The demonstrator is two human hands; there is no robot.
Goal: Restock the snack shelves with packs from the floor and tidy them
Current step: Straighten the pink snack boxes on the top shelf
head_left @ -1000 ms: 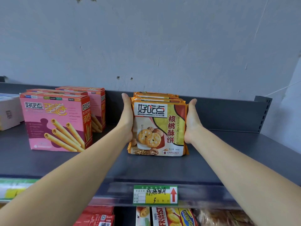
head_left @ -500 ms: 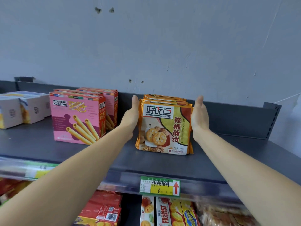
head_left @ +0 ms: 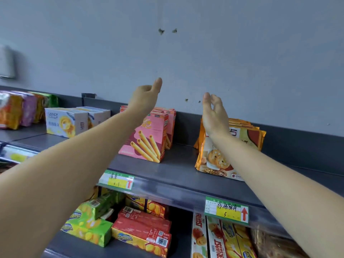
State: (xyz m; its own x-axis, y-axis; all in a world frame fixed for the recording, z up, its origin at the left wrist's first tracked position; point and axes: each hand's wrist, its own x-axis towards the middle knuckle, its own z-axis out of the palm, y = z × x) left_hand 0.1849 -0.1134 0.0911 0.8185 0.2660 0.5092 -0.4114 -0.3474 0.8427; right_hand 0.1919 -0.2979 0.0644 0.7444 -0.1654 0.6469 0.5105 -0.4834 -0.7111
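Note:
A row of orange walnut-biscuit packs (head_left: 247,138) stands upright on the dark grey top shelf (head_left: 178,170), partly hidden by my right forearm. My right hand (head_left: 213,112) is lifted above and in front of the packs, fingers loosely bent, holding nothing. My left hand (head_left: 146,95) is raised higher, above the pink egg-roll boxes (head_left: 147,138), fingers loosely curled with the thumb up, also empty. Neither hand touches a pack.
White cookie boxes (head_left: 65,121) and colourful bags (head_left: 20,110) stand further left on the top shelf. Price tags (head_left: 226,211) hang on the shelf edge. The lower shelf holds green boxes (head_left: 89,224), red boxes (head_left: 143,229) and upright Fruast boxes (head_left: 214,239).
Both hands have let go of the orange biscuit packs and risen above the shelf. My view has swung left, so the packs now sit at the right.

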